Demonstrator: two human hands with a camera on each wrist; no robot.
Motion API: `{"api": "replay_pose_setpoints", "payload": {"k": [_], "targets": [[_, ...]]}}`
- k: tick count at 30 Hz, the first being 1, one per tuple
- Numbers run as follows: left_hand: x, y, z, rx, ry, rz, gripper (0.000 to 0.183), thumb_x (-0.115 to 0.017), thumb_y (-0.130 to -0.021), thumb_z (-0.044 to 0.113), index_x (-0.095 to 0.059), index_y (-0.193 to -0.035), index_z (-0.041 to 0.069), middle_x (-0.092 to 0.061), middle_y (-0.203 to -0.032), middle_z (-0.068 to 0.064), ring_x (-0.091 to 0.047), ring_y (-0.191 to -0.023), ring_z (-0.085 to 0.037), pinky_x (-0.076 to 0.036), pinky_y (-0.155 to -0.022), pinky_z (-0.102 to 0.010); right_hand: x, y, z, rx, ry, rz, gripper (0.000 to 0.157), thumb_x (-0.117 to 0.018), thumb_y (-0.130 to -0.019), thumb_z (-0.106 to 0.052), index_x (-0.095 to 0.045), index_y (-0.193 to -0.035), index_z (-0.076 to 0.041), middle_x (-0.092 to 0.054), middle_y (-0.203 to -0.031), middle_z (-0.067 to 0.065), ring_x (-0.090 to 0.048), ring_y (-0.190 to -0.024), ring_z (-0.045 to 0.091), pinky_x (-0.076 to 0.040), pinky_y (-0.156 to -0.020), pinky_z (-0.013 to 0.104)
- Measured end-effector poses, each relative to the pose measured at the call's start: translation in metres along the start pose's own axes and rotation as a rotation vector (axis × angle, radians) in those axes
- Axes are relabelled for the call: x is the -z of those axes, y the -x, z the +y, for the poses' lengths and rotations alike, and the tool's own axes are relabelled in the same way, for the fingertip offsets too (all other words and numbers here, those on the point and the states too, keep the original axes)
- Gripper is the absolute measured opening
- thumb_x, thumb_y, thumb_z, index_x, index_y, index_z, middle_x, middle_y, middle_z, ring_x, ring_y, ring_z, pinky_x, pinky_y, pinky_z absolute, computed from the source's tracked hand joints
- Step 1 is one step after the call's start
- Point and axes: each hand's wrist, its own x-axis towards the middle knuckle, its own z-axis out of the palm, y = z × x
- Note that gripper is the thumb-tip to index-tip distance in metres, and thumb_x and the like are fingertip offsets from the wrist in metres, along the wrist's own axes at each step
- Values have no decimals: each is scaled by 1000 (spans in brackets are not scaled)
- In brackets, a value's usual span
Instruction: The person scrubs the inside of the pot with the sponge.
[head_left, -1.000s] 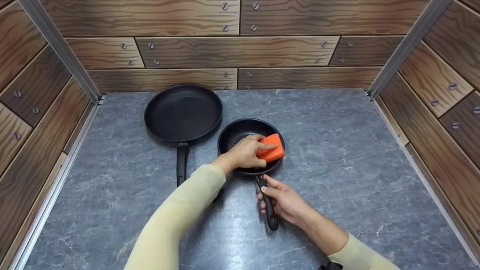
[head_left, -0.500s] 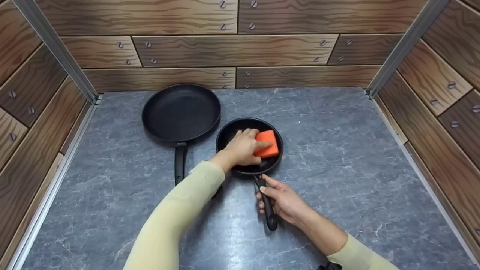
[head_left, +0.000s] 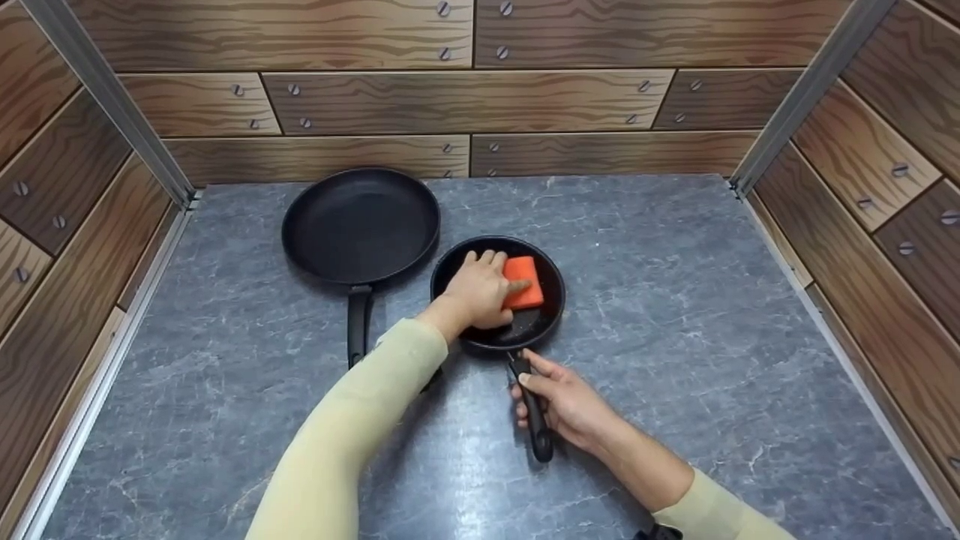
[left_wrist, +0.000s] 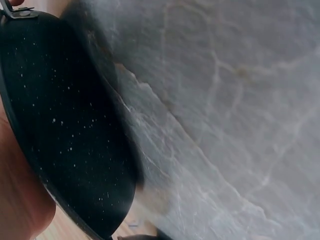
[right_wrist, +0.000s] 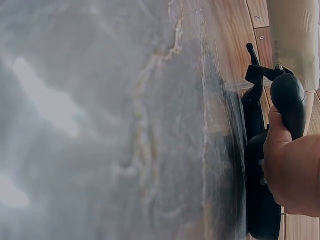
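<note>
A small black frying pan (head_left: 551, 307) with a white-speckled surface sits mid-table in the head view, its handle (head_left: 538, 431) toward me. My left hand (head_left: 480, 292) reaches into it and holds an orange sponge (head_left: 527, 271) against the inside, index finger lying across the top. My right hand (head_left: 574, 405) grips the pan handle near the pan body, thumb on top. In the left wrist view the pan's speckled outer wall (left_wrist: 65, 115) hides the sponge. The right wrist view has the right hand (right_wrist: 292, 170) around the handle.
A larger black frying pan (head_left: 364, 225) stands behind and to the left, its handle (head_left: 358, 322) partly covered by my left sleeve (head_left: 360, 420). Wood-patterned walls (head_left: 472, 101) enclose the grey marbled table (head_left: 675, 300) at the back and both sides.
My left hand has slid the sponge leftward inside the small pan, from its right wall toward the middle. The right hand keeps its grip on the handle. The view has shifted slightly.
</note>
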Motion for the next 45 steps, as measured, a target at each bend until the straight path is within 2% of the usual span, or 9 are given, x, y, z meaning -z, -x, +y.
{"api": "replay_pose_setpoints", "payload": {"k": [5, 11, 21, 31, 36, 41, 45], "targets": [[2, 1, -5, 9, -41, -16, 68, -67, -96, 54, -50, -160, 38, -39, -163, -26, -39, -147, -42, -31, -118, -59, -1, 0, 0, 0, 6, 10, 71, -46, -112, -10, -7, -171, -5, -65, -94, 5, -65, -73, 14, -61, -74, 33], [5, 3, -12, 31, -109, -21, 67, -66, -95, 53, -52, -159, 38, -48, -153, -24, -46, -134, -40, -36, -111, -57, -3, 0, 1, 6, 3, 12, 71, -45, -112, -10, -6, -171, -5, -64, -95, 5, -65, -74, 14, -61, -75, 34], [11, 8, -21, 47, -149, -46, 63, -67, -94, 54, -58, -154, 37, -57, -136, -20, -49, -124, -38, -38, -107, -54, -3, -2, 1, 11, -12, 17, 71, -46, -112, -9, -6, -170, -4, -65, -94, 6, -64, -74, 15, -60, -75, 35], [17, 12, -26, 40, -155, -109, 66, -67, -96, 53, -53, -158, 37, -58, -133, -19, -48, -124, -38, -37, -107, -53, -3, -2, 1, 8, -13, 32, 71, -46, -111, -9, -6, -170, -5, -66, -96, 8, -65, -73, 15, -61, -75, 35], [22, 13, -28, 28, -157, -140, 63, -68, -96, 49, -55, -156, 36, -60, -130, -19, -51, -122, -38, -37, -107, -55, -3, -3, -1, 6, -15, 33, 71, -45, -112, -8, -5, -170, -4, -65, -95, 8, -65, -73, 15, -61, -75, 35], [29, 16, -29, 15, -122, -182, 57, -69, -97, 37, -59, -153, 37, -63, -130, -18, -53, -121, -38, -38, -108, -56, -3, -2, -1, 1, -13, 41, 70, -45, -112, -8, -6, -171, -4, -66, -96, 8, -66, -73, 15, -62, -75, 35], [31, 20, -30, 14, -46, -217, 57, -65, -98, 25, -59, -153, 39, -62, -141, -16, -51, -131, -39, -35, -115, -58, -2, -1, 0, 11, -12, 26, 70, -45, -112, -8, -5, -170, -3, -65, -95, 7, -64, -73, 14, -61, -74, 35]]}}
